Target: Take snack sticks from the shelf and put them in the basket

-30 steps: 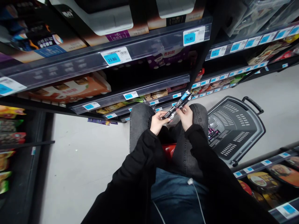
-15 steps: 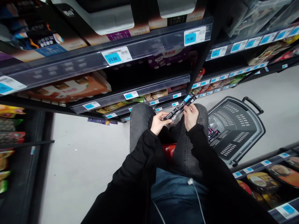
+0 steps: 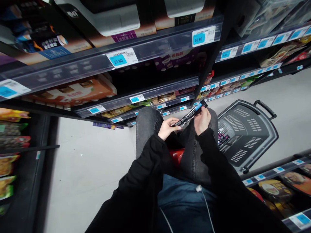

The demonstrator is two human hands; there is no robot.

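Observation:
Between my hands, above my knees, is a long, narrow black strip [image 3: 189,117] with white print and a blue patch near its right end. I cannot make out exactly what kind of thing it is. My left hand [image 3: 168,127] pinches its lower left end between thumb and fingers. Closed on the upper right end, by the blue patch, is my right hand [image 3: 203,120]. The strip slants up to the right. To the right of my knee stands a grey and black shopping basket [image 3: 252,142], with several dark and pink items [image 3: 223,138] in it.
Store shelves [image 3: 136,97] with blue and white price tags stand close in front, holding boxed and bagged goods. Another shelf [image 3: 26,150] is at the left, and one with round food tubs [image 3: 274,191] at the lower right. A white cable [image 3: 206,207] hangs over my lap.
My right hand has slid outward along the strip to its right end and turned a little. My left hand keeps its hold at the other end. The view has shifted slightly.

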